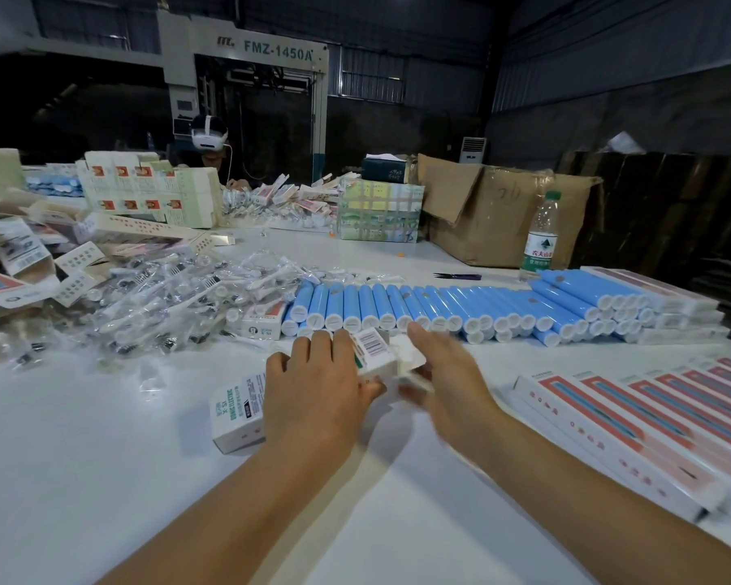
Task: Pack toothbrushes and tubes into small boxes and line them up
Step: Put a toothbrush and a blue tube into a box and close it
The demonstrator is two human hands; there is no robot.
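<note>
Head view: two hands, left hand (317,390) gripping one box (376,352), right hand (448,373) blurred.

Left hand (317,394) gripping, right hand (444,373) apparently open

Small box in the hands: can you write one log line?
left hand holds small box | right hand at flap, blurred | blue tubes behind

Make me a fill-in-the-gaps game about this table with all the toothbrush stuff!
1. The left hand holds a small white ____.
2. The row of tubes behind the hands is coloured ____.
3. The water bottle stands next to a brown cardboard ____.
4. The purple scissors lie on the ____ table.

Missing words: box; blue; carton; white
</note>
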